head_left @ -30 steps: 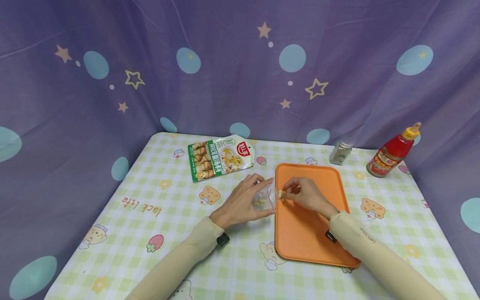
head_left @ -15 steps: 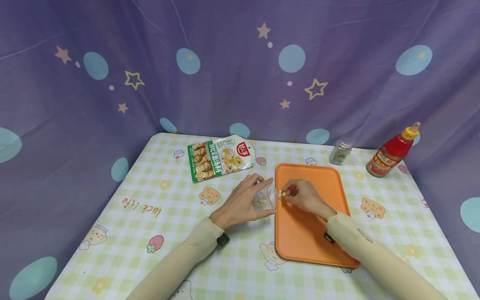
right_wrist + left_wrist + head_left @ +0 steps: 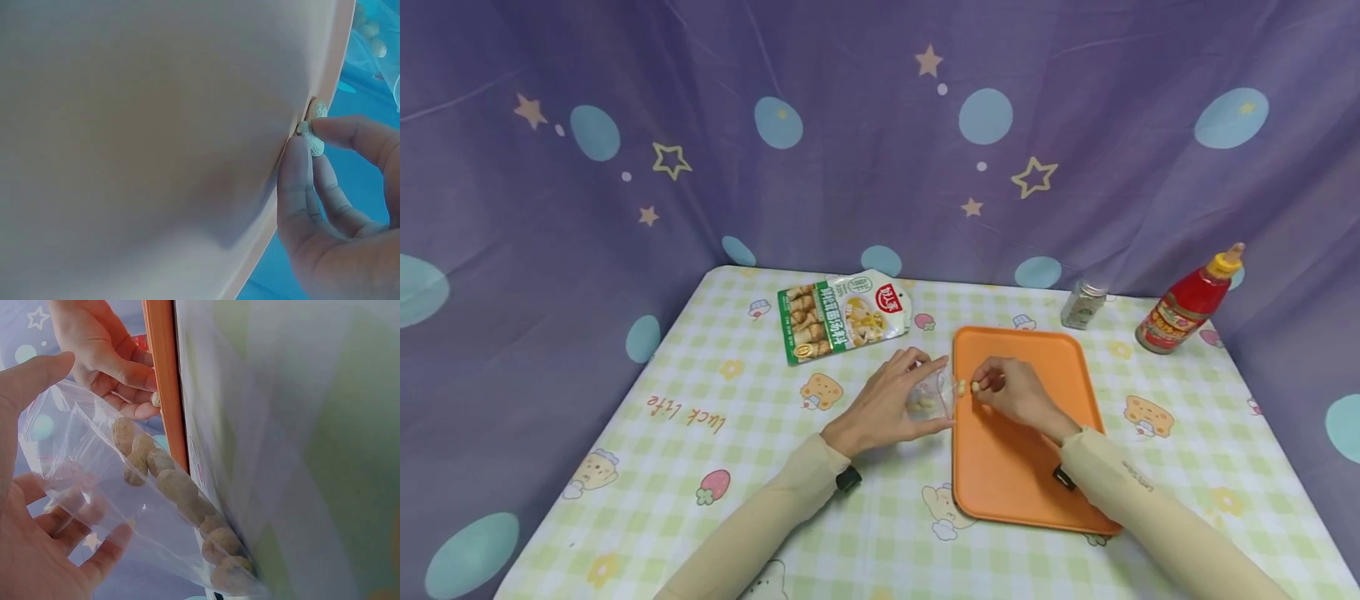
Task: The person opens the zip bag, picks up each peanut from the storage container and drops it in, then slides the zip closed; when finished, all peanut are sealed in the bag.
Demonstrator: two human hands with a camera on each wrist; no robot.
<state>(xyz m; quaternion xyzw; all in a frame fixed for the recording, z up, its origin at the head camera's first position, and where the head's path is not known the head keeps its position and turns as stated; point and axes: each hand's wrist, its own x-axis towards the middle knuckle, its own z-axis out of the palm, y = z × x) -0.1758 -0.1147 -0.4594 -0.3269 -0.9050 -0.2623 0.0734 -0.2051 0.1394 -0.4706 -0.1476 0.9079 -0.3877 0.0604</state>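
My left hand (image 3: 880, 408) holds a clear plastic bag (image 3: 934, 398) on the cloth at the tray's left side, thumb and fingers spread at its mouth. Several unshelled peanuts (image 3: 181, 486) lie inside the bag in the left wrist view. Over the left edge of the orange tray (image 3: 1011, 475), my right hand (image 3: 1018, 396) pinches one peanut (image 3: 310, 139) between thumb and fingertips. Just beyond it, a second peanut (image 3: 319, 109) rests at the tray's rim, close to the bag mouth.
A green-and-white food packet (image 3: 845, 318) lies flat behind my left hand. Behind the tray stands a small spice jar (image 3: 1082, 306). A red sauce bottle (image 3: 1186, 307) with a yellow cap is at the back right. Purple curtains (image 3: 865, 167) border the table.
My right hand has drawn slightly right, away from the bag, with a peanut in its fingertips. A separate peanut now shows between that hand and the bag. The left hand and bag hold still.
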